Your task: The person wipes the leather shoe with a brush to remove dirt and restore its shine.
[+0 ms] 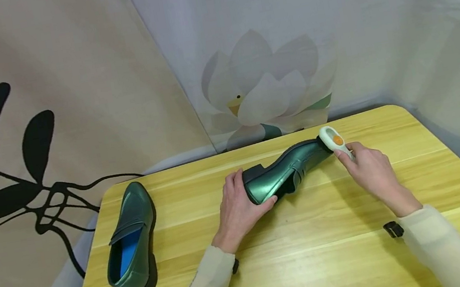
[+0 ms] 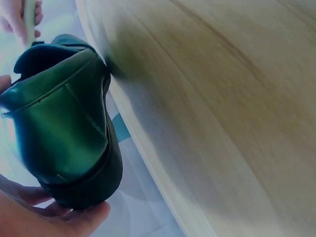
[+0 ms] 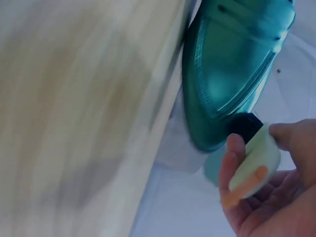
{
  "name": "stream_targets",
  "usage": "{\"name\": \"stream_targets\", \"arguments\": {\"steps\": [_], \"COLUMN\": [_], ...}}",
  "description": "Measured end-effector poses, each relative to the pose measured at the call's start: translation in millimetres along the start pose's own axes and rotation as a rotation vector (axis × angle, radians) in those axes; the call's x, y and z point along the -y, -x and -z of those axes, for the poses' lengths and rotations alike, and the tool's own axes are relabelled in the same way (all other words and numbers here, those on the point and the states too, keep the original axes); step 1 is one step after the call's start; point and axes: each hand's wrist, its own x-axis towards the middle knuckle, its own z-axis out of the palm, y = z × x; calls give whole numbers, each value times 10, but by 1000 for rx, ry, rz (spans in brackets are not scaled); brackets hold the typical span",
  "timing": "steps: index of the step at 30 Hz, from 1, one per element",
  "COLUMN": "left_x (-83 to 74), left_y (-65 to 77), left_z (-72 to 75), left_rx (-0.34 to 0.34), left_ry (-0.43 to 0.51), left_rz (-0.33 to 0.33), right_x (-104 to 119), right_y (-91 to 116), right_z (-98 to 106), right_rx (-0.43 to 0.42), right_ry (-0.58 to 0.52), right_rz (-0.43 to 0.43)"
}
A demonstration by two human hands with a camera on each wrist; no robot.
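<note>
A shiny green loafer (image 1: 270,180) is gripped at its heel by my left hand (image 1: 241,207), thumb over the rim of the opening and fingers around the black heel block. In the left wrist view its heel (image 2: 64,133) faces the camera, with fingertips under the sole. My right hand (image 1: 368,168) pinches a small white brush (image 1: 333,139) with an orange spot on its handle. The brush's dark bristles (image 3: 244,126) are right at the loafer's toe in the right wrist view. The second green loafer (image 1: 134,243), with a blue insole, stands upright at the table's left.
The light wooden table (image 1: 313,261) has rounded far corners and sits close to a printed curtain (image 1: 172,72) behind it. A black band (image 1: 393,229) shows at the right sleeve.
</note>
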Motion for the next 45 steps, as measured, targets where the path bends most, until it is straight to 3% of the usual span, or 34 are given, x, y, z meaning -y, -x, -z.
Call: {"name": "stream_targets", "arguments": {"steps": [8, 11, 18, 20, 31, 39, 45], "left_x": [18, 14, -7, -4, 20, 34, 33], "left_y": [-5, -8, -9, -9, -9, -8, -18], "left_z": [2, -4, -4, -6, -1, 4, 7], "left_rx": [-2, 1, 12, 17, 18, 35, 37], "left_ry": [-12, -14, 1, 0, 0, 2, 5], "left_rz": [61, 70, 86, 89, 96, 100, 102], "right_x": [-194, -108, 193, 213, -84, -158, -107], "right_y": [13, 2, -1, 4, -17, -23, -27], "right_z": [15, -23, -175, -189, -43, -34, -53], "right_rx": [32, 10, -48, -65, -47, -25, -40], "right_ry": [26, 14, 1, 6, 31, 31, 21], "right_rz": [-77, -38, 154, 160, -32, -63, -30]}}
